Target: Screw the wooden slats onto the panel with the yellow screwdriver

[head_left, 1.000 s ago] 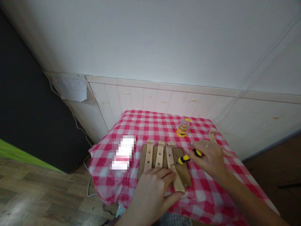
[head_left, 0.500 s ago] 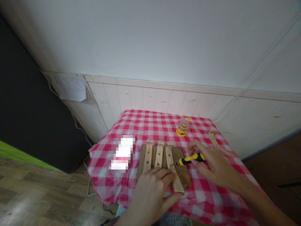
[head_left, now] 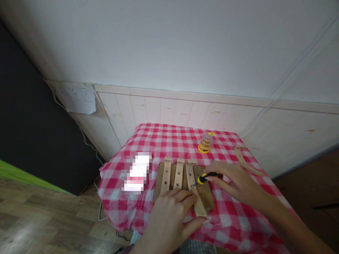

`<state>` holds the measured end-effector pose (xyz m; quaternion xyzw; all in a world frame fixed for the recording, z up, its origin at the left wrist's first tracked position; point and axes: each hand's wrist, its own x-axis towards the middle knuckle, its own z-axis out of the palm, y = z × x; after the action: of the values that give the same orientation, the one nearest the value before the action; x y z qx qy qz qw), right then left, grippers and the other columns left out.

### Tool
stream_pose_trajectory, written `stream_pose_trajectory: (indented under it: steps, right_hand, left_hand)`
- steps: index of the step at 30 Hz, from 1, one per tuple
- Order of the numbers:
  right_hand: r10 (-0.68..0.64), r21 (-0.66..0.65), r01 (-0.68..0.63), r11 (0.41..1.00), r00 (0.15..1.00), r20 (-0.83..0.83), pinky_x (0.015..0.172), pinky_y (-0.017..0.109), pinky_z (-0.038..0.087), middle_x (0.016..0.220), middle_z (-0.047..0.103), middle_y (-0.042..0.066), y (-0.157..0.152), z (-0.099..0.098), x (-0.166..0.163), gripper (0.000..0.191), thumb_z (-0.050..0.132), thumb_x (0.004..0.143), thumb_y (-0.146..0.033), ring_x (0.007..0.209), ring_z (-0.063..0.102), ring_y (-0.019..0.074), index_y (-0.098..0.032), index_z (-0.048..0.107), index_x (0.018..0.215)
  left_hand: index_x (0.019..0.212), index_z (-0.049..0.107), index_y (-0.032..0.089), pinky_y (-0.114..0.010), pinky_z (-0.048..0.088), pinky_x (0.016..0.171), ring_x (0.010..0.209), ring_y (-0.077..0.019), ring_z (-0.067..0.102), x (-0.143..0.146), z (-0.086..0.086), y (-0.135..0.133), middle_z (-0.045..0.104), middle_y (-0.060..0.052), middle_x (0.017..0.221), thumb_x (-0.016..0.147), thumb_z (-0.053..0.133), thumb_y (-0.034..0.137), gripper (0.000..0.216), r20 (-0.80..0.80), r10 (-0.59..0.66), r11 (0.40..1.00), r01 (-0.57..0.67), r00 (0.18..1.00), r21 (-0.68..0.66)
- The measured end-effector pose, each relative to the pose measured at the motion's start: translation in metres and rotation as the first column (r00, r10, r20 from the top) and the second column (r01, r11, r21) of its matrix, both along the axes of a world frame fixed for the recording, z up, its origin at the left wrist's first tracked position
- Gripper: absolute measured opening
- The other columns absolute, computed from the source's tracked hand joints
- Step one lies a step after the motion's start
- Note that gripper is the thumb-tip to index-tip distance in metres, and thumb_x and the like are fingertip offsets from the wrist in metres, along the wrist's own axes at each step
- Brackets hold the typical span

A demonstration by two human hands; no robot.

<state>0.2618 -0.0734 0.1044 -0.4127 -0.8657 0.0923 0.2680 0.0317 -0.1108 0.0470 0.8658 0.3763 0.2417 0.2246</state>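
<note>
The right hand (head_left: 234,180) is grasping a yellow-and-black screwdriver (head_left: 203,178), whose tip is pointing at a screw in the rightmost wooden strip (head_left: 200,207). The left hand (head_left: 171,209) is lying spread over the wooden board (head_left: 208,197), which is resting near the front edge of the bench (head_left: 161,139). The bit case (head_left: 204,144) (transparent, with yellow base) is standing toward the back edge.

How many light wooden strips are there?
4. The left strip, middle strip and right strip are on the board; a loose strip lies on the cloth, to the right. More may be hidden.
</note>
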Motion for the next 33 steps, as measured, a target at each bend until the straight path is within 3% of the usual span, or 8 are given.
stream_pose_trajectory:
  steps: [3,7,11,16,19,22,27,33]
  right_hand:
    - [-0.099,0.158,0.096,0.983,0.995,0.013,0.053,0.027,0.047,0.064,0.071,0.0,0.002,-0.009,-0.004,0.031,0.052,0.099,-0.049,0.053,0.065,0.0159,-0.024,0.066,0.087]
    - [-0.283,0.456,0.234,0.859,0.958,0.04,0.049,0.028,0.04,0.046,0.056,-0.001,0.003,-0.017,-0.009,0.044,0.054,0.095,-0.055,0.043,0.052,0.0145,-0.024,0.062,0.066]
    - [-0.394,0.542,0.273,0.795,0.911,0.12,0.051,0.029,0.038,0.043,0.053,0.0,0.003,-0.016,-0.011,0.052,0.05,0.094,-0.062,0.044,0.05,0.0152,-0.023,0.064,0.063]
    - [-0.314,0.314,0.248,0.916,0.933,0.178,0.056,0.031,0.046,0.067,0.069,0.007,0.003,-0.009,-0.011,0.047,0.037,0.101,-0.056,0.061,0.064,0.0211,-0.021,0.065,0.084]
    - [-0.144,0.179,0.124,0.976,0.984,0.106,0.078,0.042,0.057,0.104,0.074,0.014,0.001,-0.006,-0.01,0.037,0.034,0.103,-0.044,0.096,0.07,0.0282,-0.021,0.061,0.11]
    - [-0.008,0.087,0.004,0.996,0.999,0.036,0.1,0.05,0.052,0.129,0.067,0.014,-0.001,-0.002,-0.009,0.03,0.039,0.103,-0.032,0.122,0.062,0.0285,-0.024,0.057,0.124]
    - [0.173,-0.03,-0.175,0.984,0.983,-0.064,0.098,0.044,0.056,0.122,0.072,0.009,-0.002,0.0,-0.012,0.028,0.049,0.101,-0.027,0.115,0.067,0.024,-0.028,0.065,0.123]
    - [0.21,-0.006,-0.219,0.976,0.944,-0.254,0.099,0.04,0.057,0.125,0.073,0.007,-0.004,-0.013,-0.022,0.028,0.049,0.101,-0.021,0.119,0.067,0.0197,-0.029,0.068,0.12]
  left_hand:
    - [0.113,0.072,0.02,-0.048,0.058,0.088,0.102,-0.0299,0.07,0.0,0.0,0.0,0.075,-0.006,0.115,0.086,0.078,0.042,0.035,0.001,-0.007,1.0,0.007,1.0,-0.007]
    - [0.112,0.073,0.021,-0.046,0.058,0.088,0.102,-0.0292,0.07,0.0,-0.001,0.0,0.075,-0.006,0.115,0.088,0.075,0.045,0.034,-0.005,-0.003,1.0,0.003,1.0,0.006]
    - [0.114,0.072,0.021,-0.047,0.058,0.089,0.103,-0.0293,0.07,0.0,-0.001,0.0,0.074,-0.007,0.117,0.087,0.076,0.045,0.037,-0.008,-0.001,1.0,0.001,1.0,0.004]
    - [0.113,0.072,0.02,-0.048,0.059,0.088,0.102,-0.0304,0.071,0.0,0.0,0.0,0.075,-0.006,0.116,0.084,0.08,0.042,0.037,0.012,0.003,1.0,-0.003,1.0,0.01]
    - [0.115,0.072,0.02,-0.046,0.059,0.089,0.103,-0.0295,0.07,0.0,0.0,0.0,0.075,-0.007,0.117,0.086,0.078,0.043,0.037,0.0,0.001,1.0,-0.001,1.0,0.018]
    - [0.117,0.072,0.021,-0.044,0.058,0.089,0.104,-0.028,0.07,-0.001,-0.001,0.0,0.074,-0.007,0.118,0.089,0.074,0.046,0.038,-0.012,0.001,1.0,-0.001,1.0,0.028]
    - [0.116,0.072,0.021,-0.043,0.058,0.09,0.106,-0.0278,0.069,-0.001,-0.003,0.0,0.074,-0.006,0.119,0.089,0.073,0.047,0.037,-0.007,-0.011,1.0,0.011,1.0,0.021]
    - [0.115,0.072,0.021,-0.046,0.057,0.091,0.106,-0.0294,0.069,-0.001,-0.003,0.001,0.074,-0.006,0.119,0.087,0.076,0.044,0.036,0.006,-0.013,1.0,0.013,1.0,0.005]
